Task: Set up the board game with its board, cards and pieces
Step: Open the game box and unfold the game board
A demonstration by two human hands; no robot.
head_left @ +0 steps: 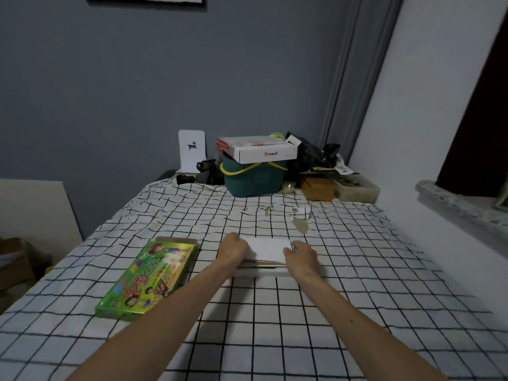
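White flat board (pixel 270 248) gripped w/ L hand (pixel 233 250), R hand (pixel 301 257); glossy green box (pixel 149 279) beside.

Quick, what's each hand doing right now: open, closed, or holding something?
Left hand: closed, gripping the left end of the white folded board.
Right hand: closed, gripping the same board's right end.

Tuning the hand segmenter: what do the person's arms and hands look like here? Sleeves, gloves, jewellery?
Bare throughout. The left hand and right hand wear no gloves and no rings that show; the left forearm and right forearm run to the bottom edge with no sleeves, watch or bands in view.
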